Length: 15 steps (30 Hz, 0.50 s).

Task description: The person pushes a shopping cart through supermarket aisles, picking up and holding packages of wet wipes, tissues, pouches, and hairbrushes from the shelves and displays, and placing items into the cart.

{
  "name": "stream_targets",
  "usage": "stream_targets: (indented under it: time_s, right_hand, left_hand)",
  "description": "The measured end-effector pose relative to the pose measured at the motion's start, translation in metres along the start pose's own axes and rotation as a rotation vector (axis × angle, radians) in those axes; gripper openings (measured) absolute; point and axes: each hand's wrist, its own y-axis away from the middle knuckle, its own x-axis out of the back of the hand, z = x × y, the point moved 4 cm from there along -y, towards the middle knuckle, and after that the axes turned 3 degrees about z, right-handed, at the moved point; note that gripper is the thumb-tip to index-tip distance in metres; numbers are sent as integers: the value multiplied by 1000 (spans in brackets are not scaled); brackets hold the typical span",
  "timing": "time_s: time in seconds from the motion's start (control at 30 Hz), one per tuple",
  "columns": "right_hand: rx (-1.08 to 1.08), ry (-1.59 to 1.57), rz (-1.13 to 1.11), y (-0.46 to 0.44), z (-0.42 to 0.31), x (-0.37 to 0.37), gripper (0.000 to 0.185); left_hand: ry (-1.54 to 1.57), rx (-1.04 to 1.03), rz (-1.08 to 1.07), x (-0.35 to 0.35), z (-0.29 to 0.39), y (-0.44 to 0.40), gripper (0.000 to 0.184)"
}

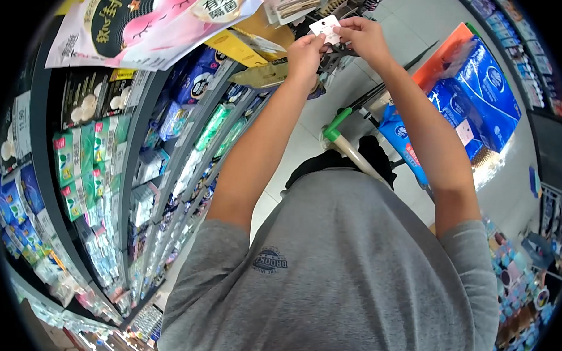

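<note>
A small white card (326, 30) with a dark hole near its top is held up at the top centre of the head view. My left hand (305, 54) pinches its lower left edge. My right hand (362, 40) grips its right side with thumb and fingers. Dark items hang just below and beside the card, partly hidden by my hands. Left of my hands are yellow packaging (245, 44) and more hanging cards (293, 4).
Shelves of packaged goods (89, 162) curve along the left. A large pink and white sign (156, 22) juts out at upper left. A cart holding blue packs (482, 90) stands at right, with a green and cream handle (350, 147) near my body.
</note>
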Motion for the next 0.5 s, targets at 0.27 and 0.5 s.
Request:
stream_targets:
  time_s: [0.27, 0.5]
  right_hand:
    - [-159, -15, -82, -13, 14, 0, 25]
    - [-146, 30, -78, -20, 29, -4, 28]
  left_hand:
    - [22, 15, 67, -5, -6, -11, 23]
    - [2, 72, 115, -6, -12, -13, 22]
